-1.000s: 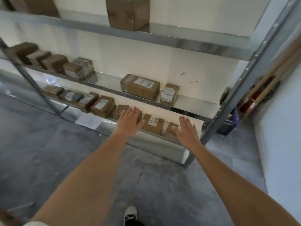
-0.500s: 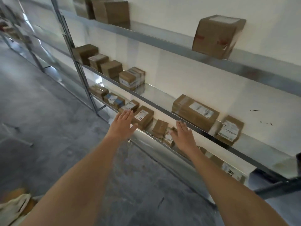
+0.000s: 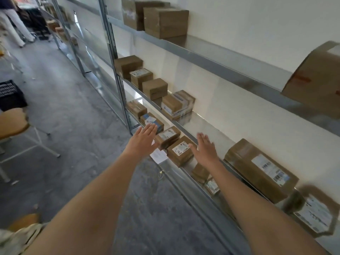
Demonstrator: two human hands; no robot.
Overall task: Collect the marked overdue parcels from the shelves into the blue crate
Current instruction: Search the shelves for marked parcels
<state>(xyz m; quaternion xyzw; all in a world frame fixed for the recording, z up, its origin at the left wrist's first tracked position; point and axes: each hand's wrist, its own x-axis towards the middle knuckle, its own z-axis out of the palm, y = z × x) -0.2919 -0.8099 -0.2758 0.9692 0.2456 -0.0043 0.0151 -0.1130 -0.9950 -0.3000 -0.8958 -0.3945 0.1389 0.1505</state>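
A long metal shelving unit [image 3: 230, 57] is seen along the white wall, with three levels of brown cardboard parcels on it. On the grey concrete floor [image 3: 77, 115] at the far left, a dark crate [image 3: 10, 94] is placed on a wooden stool [image 3: 12, 122]; its colour cannot be told for sure, so it is only judged to be the collecting crate. Among the parcels, a long box with a barcode label [image 3: 261, 169] lies on the middle shelf to the right. On the lowest shelf, two small boxes are found between the hands: one with handwriting on its white label [image 3: 167, 136] and, just beside it, one with a printed and written label [image 3: 181, 150]. The left hand [image 3: 142, 139] is held with straight fingers close together, near the handwritten box and holding nothing. The right hand [image 3: 206, 149] is also stretched flat with fingers slightly spread, near the second box, nothing being held. The step is judged to be the reaching for a marked parcel. For this to be done well, the mark should be read first, then the box should be gripped on both short sides and lifted straight out, so that the neighbours are not pushed off the edge.
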